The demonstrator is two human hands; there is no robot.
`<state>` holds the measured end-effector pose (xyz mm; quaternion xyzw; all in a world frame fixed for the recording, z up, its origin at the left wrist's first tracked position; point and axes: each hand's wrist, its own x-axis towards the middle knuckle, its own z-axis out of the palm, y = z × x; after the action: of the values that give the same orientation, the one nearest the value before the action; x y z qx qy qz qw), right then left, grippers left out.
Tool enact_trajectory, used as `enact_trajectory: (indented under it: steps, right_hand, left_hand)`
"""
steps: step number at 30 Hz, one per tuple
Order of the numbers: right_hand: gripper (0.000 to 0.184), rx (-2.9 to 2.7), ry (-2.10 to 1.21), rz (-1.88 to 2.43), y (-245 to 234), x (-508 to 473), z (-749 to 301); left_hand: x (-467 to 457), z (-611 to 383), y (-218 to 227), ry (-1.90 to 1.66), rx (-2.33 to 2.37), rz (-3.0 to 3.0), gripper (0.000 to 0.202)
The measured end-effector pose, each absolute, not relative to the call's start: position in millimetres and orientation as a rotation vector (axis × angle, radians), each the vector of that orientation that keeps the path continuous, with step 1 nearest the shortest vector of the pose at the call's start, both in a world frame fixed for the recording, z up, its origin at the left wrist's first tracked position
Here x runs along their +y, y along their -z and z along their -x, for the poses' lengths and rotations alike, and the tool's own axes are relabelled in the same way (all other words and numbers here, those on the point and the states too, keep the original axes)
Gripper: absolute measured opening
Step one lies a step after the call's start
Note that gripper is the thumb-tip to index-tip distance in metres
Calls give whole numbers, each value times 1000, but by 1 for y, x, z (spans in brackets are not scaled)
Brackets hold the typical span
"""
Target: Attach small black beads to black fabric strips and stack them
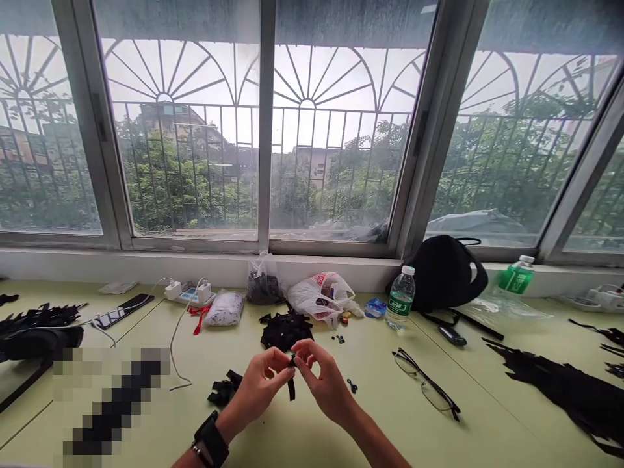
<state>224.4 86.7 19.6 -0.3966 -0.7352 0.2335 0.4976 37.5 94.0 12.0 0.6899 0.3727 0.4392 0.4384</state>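
My left hand (pixel 260 383), with a black watch on its wrist, pinches a short black fabric strip (pixel 292 389). My right hand (pixel 324 377) meets it fingertip to fingertip on the same strip, whose lower end hangs down between the hands. A small dark part may sit between the fingertips, too hidden to make out. Just beyond the hands lies a heap of black strips (pixel 286 330). A smaller pile of black strips (pixel 225 390) is beside my left hand. Small dark pieces (pixel 351 386) lie to the right of my right hand.
Eyeglasses (pixel 426 383) and a water bottle (pixel 400 299) are on the right, near a black backpack (pixel 439 276). Plastic bags (pixel 322 296), a power strip (pixel 189 295) with a white cable, and a phone (pixel 123 312) line the back. Long black strips (pixel 560 383) cover the far right.
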Motion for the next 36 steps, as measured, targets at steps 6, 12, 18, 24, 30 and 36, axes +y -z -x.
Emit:
enact_trajectory:
  steps: [6,12,18,24,30,36]
  right_hand:
    - [14,-1832,-570,895,-22,83,-223]
    - [15,-1879,-500,886,-22,80,-221]
    - [16,-1863,-423,870,-22,81,-221]
    - [17,-1871,-376,899,-22,82,-222]
    - [6,-1878,-160,1000,-22,76,-220]
    - [10,-2100,-142,1134,-7,73,-215]
  left_hand:
    - [97,-35,-13,-1110,869,-1512,33]
    - [97,-34,-15,-1090,818,-1525,40]
    - [97,-34,-14,-1040,886,-1662,38]
    - [92,-36,-19,-1108,1038,-1663,37]
    - [93,-35,-18,-1242,1156,-1726,34]
    - [86,-38,-19,-1248,1249,-1941,22]
